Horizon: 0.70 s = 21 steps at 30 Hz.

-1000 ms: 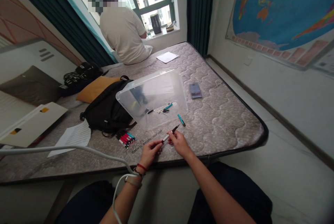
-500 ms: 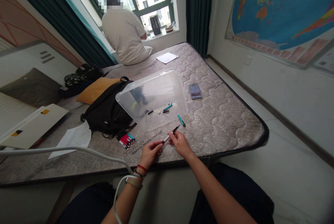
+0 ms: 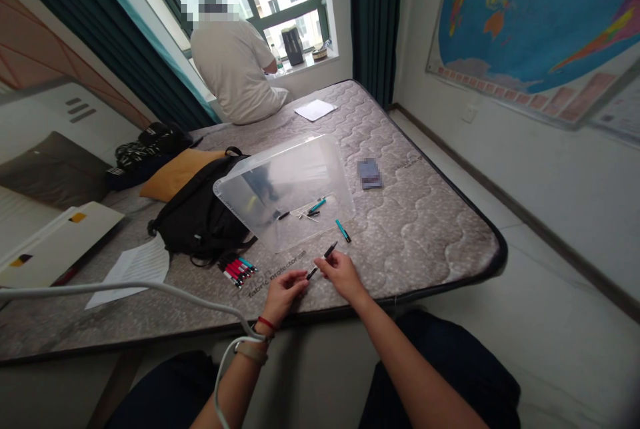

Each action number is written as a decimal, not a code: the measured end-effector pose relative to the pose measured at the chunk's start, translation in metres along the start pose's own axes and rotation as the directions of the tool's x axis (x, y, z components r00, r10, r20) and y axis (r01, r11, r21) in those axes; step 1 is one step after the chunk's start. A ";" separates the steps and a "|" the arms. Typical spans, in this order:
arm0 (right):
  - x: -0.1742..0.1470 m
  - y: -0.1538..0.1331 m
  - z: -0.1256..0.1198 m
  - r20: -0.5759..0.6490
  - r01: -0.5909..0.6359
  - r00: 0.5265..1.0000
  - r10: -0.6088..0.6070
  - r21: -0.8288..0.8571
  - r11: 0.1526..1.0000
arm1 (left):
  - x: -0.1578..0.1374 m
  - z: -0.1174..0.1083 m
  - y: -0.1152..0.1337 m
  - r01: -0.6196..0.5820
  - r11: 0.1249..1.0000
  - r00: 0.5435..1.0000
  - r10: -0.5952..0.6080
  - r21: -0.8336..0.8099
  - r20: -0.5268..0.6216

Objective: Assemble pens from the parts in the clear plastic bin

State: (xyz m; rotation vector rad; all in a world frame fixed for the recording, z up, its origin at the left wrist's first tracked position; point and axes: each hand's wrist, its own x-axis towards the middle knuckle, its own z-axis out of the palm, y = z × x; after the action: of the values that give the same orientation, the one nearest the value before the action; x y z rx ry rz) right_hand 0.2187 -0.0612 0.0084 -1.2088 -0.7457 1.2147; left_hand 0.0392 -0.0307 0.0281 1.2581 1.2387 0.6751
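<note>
My right hand (image 3: 342,274) is closed in a pinch on a pen (image 3: 331,250), whose dark pointed end sticks out beyond the fingers. At the fingertips of my left hand (image 3: 285,293), also closed, is a short black-and-white pen end (image 3: 312,274). Fingers cover the stretch between, so I cannot tell whether the two ends are joined. Just past my right hand lies a teal pen (image 3: 343,230) on the mattress (image 3: 400,236). Left of my hands is a row of red, black and teal pens (image 3: 239,269). A clear plastic box (image 3: 295,176), tipped on its side, has several pen parts (image 3: 313,209) in it.
A black backpack (image 3: 200,216) and a yellow cushion (image 3: 175,172) lie left of the box. Printed paper (image 3: 133,269) rests at left, and a pale cable (image 3: 185,299) crosses near my left wrist. One person (image 3: 233,69) sits by the window. A blurred blue item (image 3: 370,174) lies right of the box.
My hands have shifted slightly, and less of the pen's white barrel shows between them. The view has moved a little; the other things lie as before.
</note>
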 end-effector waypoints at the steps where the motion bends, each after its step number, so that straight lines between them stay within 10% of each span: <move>1: 0.000 0.000 0.001 0.003 0.003 1.000 -0.003 -0.003 1.000 | 0.000 -0.001 -0.001 -0.004 1.000 1.000 0.004 0.004 0.008; 21: -0.009 -0.013 0.007 -0.140 0.070 0.979 -0.150 -0.457 0.887 | -0.002 -0.007 -0.004 -0.047 0.998 0.997 0.045 0.036 0.061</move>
State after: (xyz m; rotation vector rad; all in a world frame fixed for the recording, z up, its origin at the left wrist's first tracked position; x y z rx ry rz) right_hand 0.2132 -0.0670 0.0240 -1.6054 -0.9851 0.8495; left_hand 0.0317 -0.0313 0.0263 1.3323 1.1807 0.6455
